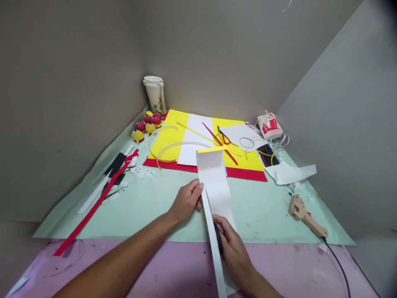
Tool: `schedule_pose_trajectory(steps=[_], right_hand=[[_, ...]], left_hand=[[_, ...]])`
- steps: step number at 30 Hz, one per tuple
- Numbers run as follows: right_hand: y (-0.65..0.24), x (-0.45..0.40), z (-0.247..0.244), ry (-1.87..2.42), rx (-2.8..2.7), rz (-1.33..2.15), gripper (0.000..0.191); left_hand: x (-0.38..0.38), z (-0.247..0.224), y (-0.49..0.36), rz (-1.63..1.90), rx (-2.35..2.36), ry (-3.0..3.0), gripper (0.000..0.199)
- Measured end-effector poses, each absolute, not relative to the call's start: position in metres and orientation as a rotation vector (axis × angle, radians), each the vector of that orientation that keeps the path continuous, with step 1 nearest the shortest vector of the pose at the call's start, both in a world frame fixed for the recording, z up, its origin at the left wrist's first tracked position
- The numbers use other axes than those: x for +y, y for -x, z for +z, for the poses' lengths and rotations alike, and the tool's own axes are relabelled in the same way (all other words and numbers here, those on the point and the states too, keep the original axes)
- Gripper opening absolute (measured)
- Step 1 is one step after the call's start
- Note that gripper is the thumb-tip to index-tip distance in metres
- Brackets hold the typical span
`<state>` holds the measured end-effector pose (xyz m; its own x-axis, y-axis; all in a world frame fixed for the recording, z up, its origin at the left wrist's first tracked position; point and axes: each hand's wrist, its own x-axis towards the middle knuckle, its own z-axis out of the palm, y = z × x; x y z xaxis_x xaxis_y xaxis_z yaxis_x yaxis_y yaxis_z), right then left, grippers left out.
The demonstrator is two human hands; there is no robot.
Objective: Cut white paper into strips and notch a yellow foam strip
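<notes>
Paper sheet (214,176), white with yellow at its far edge, stretches ahead of and between both hands. Left hand (186,201) pinches the narrow strip (213,244) along its side. Right hand (234,250), nearer the body, grips black-handled scissors (218,238), blades mostly hidden. Sideways pull from the left could skew the cut or tear the strip; left fingers ahead of the scissors risk a nick. Glue gun (307,216) lies well right of the right hand; heat can't be told.
</notes>
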<state>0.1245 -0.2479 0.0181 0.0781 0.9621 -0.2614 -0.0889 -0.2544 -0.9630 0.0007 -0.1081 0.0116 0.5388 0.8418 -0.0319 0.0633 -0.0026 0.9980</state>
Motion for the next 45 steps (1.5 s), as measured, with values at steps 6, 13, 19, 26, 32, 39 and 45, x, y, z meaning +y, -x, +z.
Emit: schedule_pose_trajectory(steps=[6,13,19,26,32,39,45], right_hand=[[-0.1253,-0.2482,0.0173,1.404,-0.962,1.361,0.033],[-0.1245,-0.2481,0.0161,1.367,-0.913,1.381,0.032],[-0.125,-0.2478,0.0131,1.354,-0.908,1.397,0.035],[-0.1249,-0.2487,0.019,1.388,-0.935,1.361,0.034],[-0.1249,-0.2485,0.018,1.394,-0.934,1.359,0.035],[-0.1242,-0.2485,0.0179,1.392,-0.933,1.355,0.031],[-0.1241,-0.2493,0.0185,1.403,-0.94,1.337,0.03]], left_hand=[[-0.1082,0.0134,-0.0004,0.736,0.847,-1.488,0.036],[-0.1087,0.0124,-0.0007,0.733,0.837,-1.465,0.036],[-0.1093,0.013,-0.0011,0.738,0.826,-1.475,0.035],[-0.1093,0.0136,-0.0013,0.731,0.84,-1.488,0.036],[-0.1097,0.0146,-0.0013,0.737,0.836,-1.49,0.036],[-0.1105,0.016,-0.0021,0.753,0.846,-1.477,0.036],[-0.1103,0.0154,-0.002,0.753,0.839,-1.483,0.036]])
